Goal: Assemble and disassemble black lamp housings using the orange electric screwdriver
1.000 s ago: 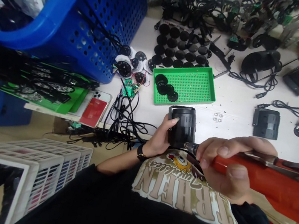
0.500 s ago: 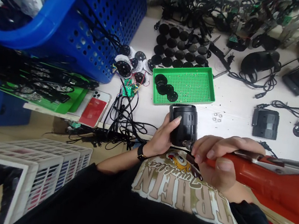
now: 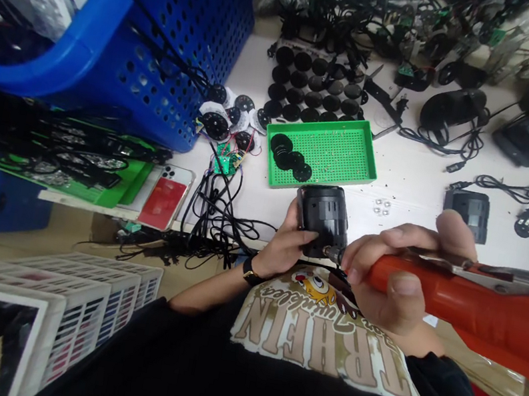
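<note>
Left hand (image 3: 287,248) grips black housing (image 3: 322,220), right hand (image 3: 391,273) screwdriver (image 3: 470,301), green tray (image 3: 341,150) beyond

**Lower grip, turned housing**

Slid lower on the black cylindrical housing (image 3: 322,221) with the left hand (image 3: 287,246), fingertips (image 3: 311,236) ending on its side instead of near its top edge. Turned slightly too. Opened wider around the red electric screwdriver (image 3: 462,292) with the right hand (image 3: 394,274), top finger (image 3: 452,231) lifted upward.

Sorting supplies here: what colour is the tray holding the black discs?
The tray is bright green, shown best in the head view.
</note>
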`<action>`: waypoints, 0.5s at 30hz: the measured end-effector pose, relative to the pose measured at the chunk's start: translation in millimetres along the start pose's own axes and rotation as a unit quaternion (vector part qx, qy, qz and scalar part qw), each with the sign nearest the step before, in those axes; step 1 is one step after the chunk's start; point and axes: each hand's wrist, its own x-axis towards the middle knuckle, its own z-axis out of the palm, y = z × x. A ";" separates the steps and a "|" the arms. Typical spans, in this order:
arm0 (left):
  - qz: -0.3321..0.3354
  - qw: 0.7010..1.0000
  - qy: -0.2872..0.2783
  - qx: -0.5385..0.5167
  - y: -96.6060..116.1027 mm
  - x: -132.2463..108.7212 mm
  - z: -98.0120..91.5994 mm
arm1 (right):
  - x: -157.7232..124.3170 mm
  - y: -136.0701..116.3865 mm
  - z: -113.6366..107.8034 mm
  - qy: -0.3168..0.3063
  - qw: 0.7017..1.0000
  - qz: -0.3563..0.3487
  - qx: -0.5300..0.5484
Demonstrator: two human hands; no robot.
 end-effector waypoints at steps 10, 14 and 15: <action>-0.043 0.998 0.010 -0.033 1.6 1.2 -9.0 | 19.3 -17.7 2.0 0.102 0.991 -0.070 0.047; -0.055 0.998 0.010 -0.026 4.7 2.6 -8.5 | 43.8 9.2 -9.0 0.219 0.965 -0.132 -0.053; -0.056 0.998 0.003 -0.017 5.0 2.9 -8.2 | 51.3 18.8 -14.6 0.232 0.960 -0.131 -0.084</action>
